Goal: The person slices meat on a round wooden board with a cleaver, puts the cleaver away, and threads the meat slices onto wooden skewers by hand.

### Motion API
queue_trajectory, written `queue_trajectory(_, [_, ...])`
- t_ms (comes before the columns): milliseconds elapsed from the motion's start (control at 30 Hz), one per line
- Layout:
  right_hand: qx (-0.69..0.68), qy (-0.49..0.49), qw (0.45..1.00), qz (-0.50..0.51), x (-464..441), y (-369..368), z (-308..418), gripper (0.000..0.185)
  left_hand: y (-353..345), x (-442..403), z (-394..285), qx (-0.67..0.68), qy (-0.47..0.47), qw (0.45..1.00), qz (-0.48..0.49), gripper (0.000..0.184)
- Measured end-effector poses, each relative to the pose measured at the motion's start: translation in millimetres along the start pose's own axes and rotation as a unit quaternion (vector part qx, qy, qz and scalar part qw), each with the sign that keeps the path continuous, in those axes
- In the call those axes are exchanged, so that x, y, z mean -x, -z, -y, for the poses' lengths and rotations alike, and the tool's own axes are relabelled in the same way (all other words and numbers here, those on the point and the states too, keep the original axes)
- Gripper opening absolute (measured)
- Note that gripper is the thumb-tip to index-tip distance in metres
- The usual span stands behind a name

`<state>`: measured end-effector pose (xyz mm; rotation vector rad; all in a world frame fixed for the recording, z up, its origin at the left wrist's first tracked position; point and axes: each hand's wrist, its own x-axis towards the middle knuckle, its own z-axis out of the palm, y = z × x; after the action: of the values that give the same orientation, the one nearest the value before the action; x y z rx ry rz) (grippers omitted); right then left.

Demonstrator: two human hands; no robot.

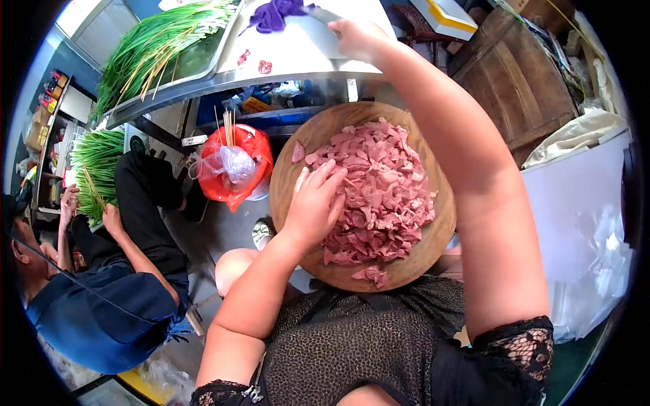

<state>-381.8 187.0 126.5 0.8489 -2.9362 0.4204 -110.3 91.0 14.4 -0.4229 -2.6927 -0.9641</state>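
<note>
A large heap of sliced pink-red meat (382, 193) covers most of a round wooden chopping board (288, 233) in front of my body. My left hand (313, 206) rests on the heap's left side with its fingers stretched out. Far forward, my right hand (355, 37) is closed around a knife (321, 13) at the white table (305, 54). The blade reaches left towards a crumpled purple cloth (273, 15); I cannot tell if they touch. Two small meat scraps (265, 66) lie on the table nearer to me.
Green stalks with thin sticks fill a metal tray (196, 64) at the upper left. A red bag (257, 172) with skewers stands left of the board. At far left a seated person (108, 304) handles green stalks (95, 162). Brown cardboard (511, 84) and a white box (575, 210) stand right.
</note>
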Motion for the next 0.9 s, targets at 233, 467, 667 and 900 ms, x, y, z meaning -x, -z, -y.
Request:
queue_trajectory(233, [0.069,-0.054,0.996,-0.018,-36,-58,38,0.045,3,-1,5,0.015,0.02,1.0,0.012,0.043])
queue_trajectory(467, [-0.313,-0.065,0.947,0.022,-57,-76,40,0.036,3,-1,6,0.013,0.002,1.0,-0.018,0.039])
queue_trajectory(667, [-0.521,-0.014,0.853,0.02,28,-34,-11,0.037,2,-2,8,-0.005,-0.017,0.999,-0.035,0.04])
queue_trajectory(900, [-0.455,-0.176,0.873,-0.002,246,61,-123,0.037,-7,-2,11,-0.02,-0.044,0.998,-0.041,0.039])
